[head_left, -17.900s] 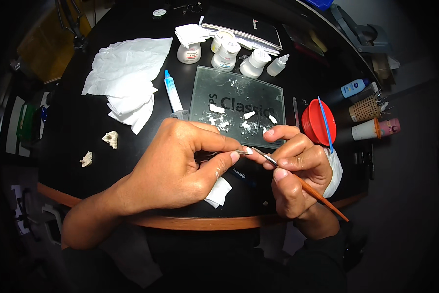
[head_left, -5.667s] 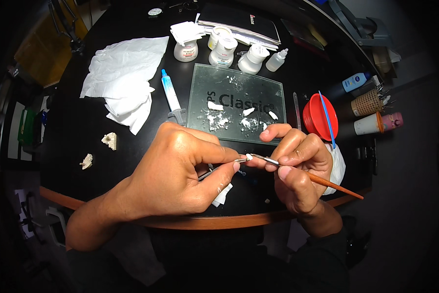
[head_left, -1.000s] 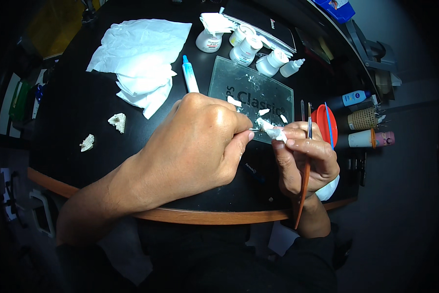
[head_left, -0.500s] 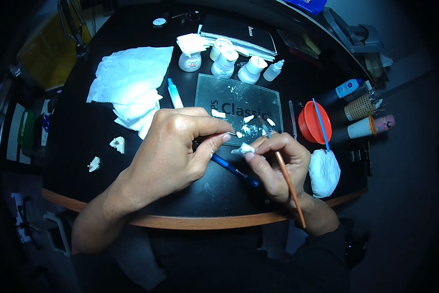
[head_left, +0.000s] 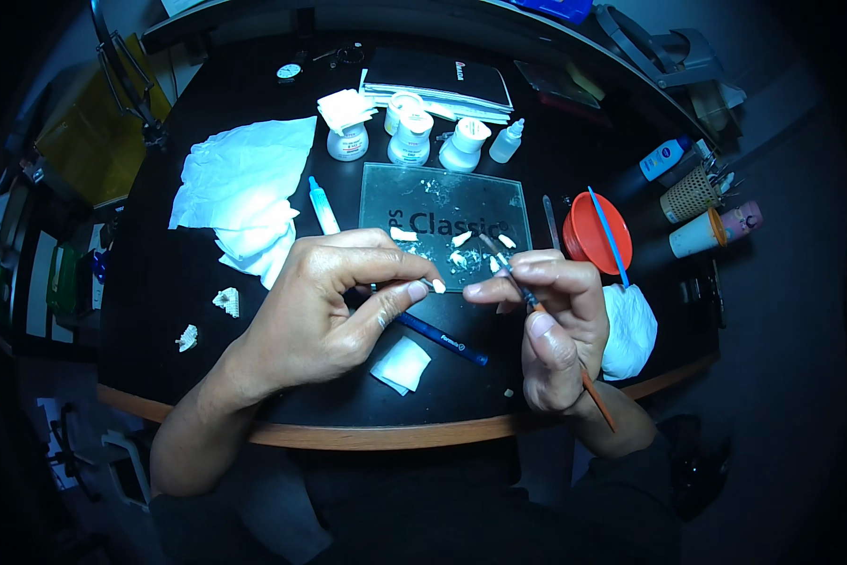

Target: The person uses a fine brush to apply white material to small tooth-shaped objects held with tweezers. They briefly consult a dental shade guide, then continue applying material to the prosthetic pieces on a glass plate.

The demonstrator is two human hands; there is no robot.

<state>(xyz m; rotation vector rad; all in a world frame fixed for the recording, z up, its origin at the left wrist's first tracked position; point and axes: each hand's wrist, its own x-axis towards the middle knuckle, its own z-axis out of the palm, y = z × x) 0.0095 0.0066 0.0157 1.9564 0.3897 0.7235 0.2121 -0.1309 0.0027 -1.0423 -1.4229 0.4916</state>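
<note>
My left hand (head_left: 324,301) is closed, with thumb and index finger pinching a thin dark holder whose end bears a small white tooth-shaped piece (head_left: 439,286). My right hand (head_left: 564,330) grips a fine brush (head_left: 588,386) with an orange-brown wooden handle, its tip pointing up and away over the glass slab (head_left: 376,193). Several white lumps of paste (head_left: 462,239) and smears lie on that slab. Below my left hand a dark blue pen-like tool (head_left: 442,339) rests on the table. Nearer the edge is a folded white tissue (head_left: 402,365), touched by neither hand.
Several white jars (head_left: 410,141) and a dropper bottle (head_left: 506,141) stand behind the slab. At right are a red bowl (head_left: 593,235), a blue stick (head_left: 609,235) across it, and a white cloth pad (head_left: 630,330). Crumpled paper (head_left: 244,169) and small dental model pieces (head_left: 226,301) lie left.
My right hand has let go of the folded tissue, which now lies on the table between my arms. The brush remains in that hand, and its fingers have spread around the handle.
</note>
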